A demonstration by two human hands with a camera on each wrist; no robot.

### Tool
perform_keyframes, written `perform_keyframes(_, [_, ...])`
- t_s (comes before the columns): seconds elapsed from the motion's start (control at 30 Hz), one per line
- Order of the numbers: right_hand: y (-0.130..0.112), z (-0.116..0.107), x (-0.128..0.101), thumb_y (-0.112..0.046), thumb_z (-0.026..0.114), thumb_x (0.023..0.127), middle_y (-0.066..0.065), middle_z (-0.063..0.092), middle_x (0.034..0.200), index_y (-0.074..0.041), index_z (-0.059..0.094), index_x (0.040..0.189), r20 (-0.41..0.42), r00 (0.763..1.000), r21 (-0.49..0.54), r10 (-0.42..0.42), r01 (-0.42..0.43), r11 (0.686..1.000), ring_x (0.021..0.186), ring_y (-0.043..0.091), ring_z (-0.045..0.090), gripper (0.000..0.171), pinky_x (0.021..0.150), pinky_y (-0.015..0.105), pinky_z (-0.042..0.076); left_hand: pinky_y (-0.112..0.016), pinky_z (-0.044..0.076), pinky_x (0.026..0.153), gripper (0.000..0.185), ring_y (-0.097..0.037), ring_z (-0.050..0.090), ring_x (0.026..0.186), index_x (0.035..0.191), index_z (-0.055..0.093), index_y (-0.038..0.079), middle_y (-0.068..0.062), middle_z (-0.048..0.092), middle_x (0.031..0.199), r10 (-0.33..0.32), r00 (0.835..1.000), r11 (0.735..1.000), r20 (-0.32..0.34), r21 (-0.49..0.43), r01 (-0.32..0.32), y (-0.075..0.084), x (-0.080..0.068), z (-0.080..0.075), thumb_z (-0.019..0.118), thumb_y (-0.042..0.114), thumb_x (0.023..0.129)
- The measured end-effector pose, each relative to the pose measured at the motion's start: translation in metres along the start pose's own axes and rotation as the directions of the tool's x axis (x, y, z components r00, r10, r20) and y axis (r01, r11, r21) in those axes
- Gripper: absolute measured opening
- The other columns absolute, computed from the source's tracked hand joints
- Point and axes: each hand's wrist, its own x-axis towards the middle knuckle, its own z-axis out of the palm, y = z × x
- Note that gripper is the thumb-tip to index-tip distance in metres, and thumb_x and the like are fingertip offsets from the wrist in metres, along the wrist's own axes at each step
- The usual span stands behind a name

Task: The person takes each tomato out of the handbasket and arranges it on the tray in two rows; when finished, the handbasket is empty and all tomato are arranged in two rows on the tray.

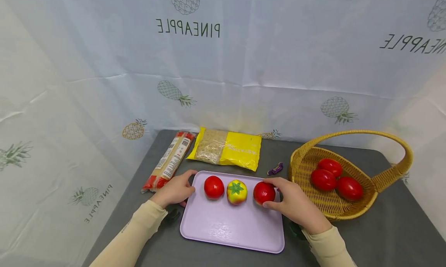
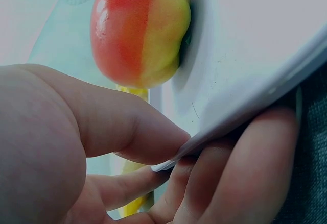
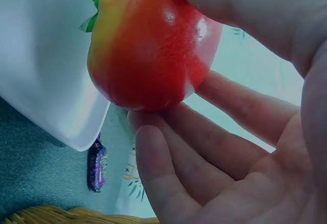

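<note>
The tray (image 1: pixel 230 230) is being pinched by the left hand (image 1: pixel 175 189) while its rightmost fruit (image 1: pixel 262 193), gripped by the right hand (image 1: pixel 300 204), is apparently being placed, release likely being needed next.

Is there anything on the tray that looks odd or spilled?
Slightly: on the tray, the middle fruit shows green leaves on top, while the left fruit and right fruit show plain red tops. Nothing looks spilled.
</note>
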Motion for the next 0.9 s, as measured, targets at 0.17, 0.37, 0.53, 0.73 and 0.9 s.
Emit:
perform_keyframes(0.17, [0.0022,0.0031,0.0006,-0.032,0.096,0.080,0.009,0.071,0.141,-0.017,0.069,0.141,0.008,1.000,-0.011,0.002,-0.002,1.000,0.124,0.034,0.069,0.069,0.097,0.052,0.065,-0.032,0.062,0.053,0.063,-0.024,0.068,0.062,0.158,0.048,0.017,-0.010,0.067,0.094,-0.002,1.000,1.000,-0.002,0.002,0.002,0.0012,-0.0008,0.0003,0.069,0.016,0.099])
perform_keyframes(0.37, [0.0036,0.0044,0.0021,-0.031,0.096,0.080,0.010,0.071,0.140,-0.016,0.069,0.141,0.001,1.000,-0.019,-0.011,0.011,1.000,0.122,0.033,0.070,0.068,0.097,0.053,0.065,-0.032,0.062,0.053,0.063,-0.023,0.067,0.061,0.158,0.048,0.017,-0.010,0.067,0.094,-0.003,1.000,1.000,-0.003,0.006,0.003,0.0016,-0.0008,0.0001,0.069,0.016,0.099])
perform_keyframes(0.53, [0.0055,0.0070,0.0033,-0.030,0.096,0.081,0.009,0.072,0.139,-0.015,0.069,0.141,0.007,1.000,-0.016,-0.011,0.011,1.000,0.119,0.030,0.071,0.068,0.096,0.051,0.065,-0.032,0.061,0.053,0.063,-0.024,0.067,0.061,0.158,0.048,0.017,-0.010,0.067,0.094,-0.002,1.000,1.000,-0.001,0.008,0.002,0.0023,-0.0010,-0.0007,0.069,0.016,0.099])
perform_keyframes(0.73, [0.0066,0.0088,0.0039,-0.032,0.096,0.080,0.009,0.071,0.139,-0.016,0.069,0.142,0.017,1.000,-0.017,0.004,-0.003,1.000,0.120,0.030,0.071,0.069,0.097,0.052,0.065,-0.032,0.061,0.053,0.063,-0.023,0.067,0.061,0.158,0.048,0.017,-0.010,0.067,0.093,0.004,1.000,1.000,-0.001,0.008,-0.004,0.0031,-0.0007,-0.0011,0.069,0.015,0.099])
perform_keyframes(0.9, [0.0067,0.0105,0.0051,-0.032,0.096,0.081,0.008,0.071,0.140,-0.017,0.069,0.142,0.020,1.000,-0.024,0.004,-0.003,1.000,0.122,0.030,0.070,0.068,0.099,0.053,0.064,-0.031,0.061,0.053,0.063,-0.024,0.067,0.061,0.159,0.048,0.017,-0.010,0.066,0.093,-0.003,1.000,1.000,-0.003,0.011,0.003,0.0019,-0.0006,-0.0009,0.068,0.016,0.099])
